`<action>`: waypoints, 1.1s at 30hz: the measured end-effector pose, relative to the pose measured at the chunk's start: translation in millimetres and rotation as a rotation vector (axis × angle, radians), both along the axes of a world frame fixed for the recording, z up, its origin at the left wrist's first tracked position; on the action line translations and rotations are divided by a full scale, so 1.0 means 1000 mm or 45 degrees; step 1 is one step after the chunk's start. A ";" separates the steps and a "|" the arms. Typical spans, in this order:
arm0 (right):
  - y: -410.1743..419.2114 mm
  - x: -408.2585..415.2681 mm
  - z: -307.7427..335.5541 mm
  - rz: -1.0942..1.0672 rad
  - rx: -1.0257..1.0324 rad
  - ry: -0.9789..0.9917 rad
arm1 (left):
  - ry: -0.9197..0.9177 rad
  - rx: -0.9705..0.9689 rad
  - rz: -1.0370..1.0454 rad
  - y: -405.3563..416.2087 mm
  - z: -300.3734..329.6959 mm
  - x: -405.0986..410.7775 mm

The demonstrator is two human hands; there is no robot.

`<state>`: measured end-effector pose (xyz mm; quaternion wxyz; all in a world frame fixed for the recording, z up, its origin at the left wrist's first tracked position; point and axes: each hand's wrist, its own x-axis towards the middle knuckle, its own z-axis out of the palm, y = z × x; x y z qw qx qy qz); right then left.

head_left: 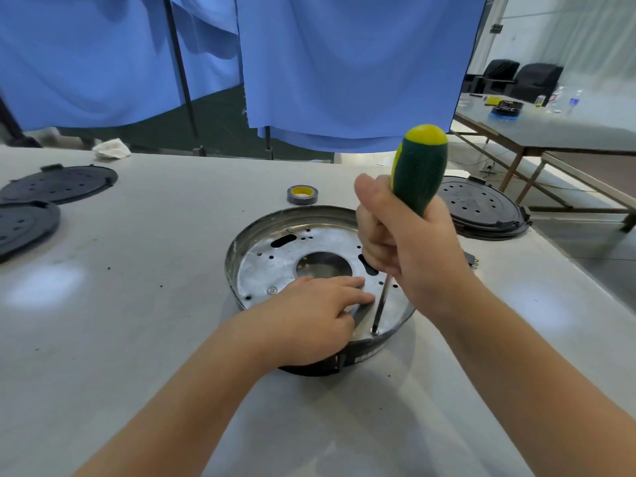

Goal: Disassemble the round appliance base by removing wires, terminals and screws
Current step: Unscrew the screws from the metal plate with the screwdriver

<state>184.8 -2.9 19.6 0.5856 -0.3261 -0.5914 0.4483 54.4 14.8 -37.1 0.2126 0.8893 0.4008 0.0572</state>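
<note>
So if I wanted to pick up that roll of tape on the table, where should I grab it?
Come from above and pinch the tape roll across its outer rim. It lies flat with its hole facing up, standing clear of the appliance base, so both sides are free.

One head-worn wide-angle camera looks forward and down from close above the desk (137,339), with both forearms entering from the bottom edge and blue curtains (344,63) filling the far background
</note>
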 end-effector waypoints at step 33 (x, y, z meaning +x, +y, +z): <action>-0.004 0.049 0.034 -0.008 0.048 -0.626 | -0.860 -0.144 0.344 -0.012 0.016 0.023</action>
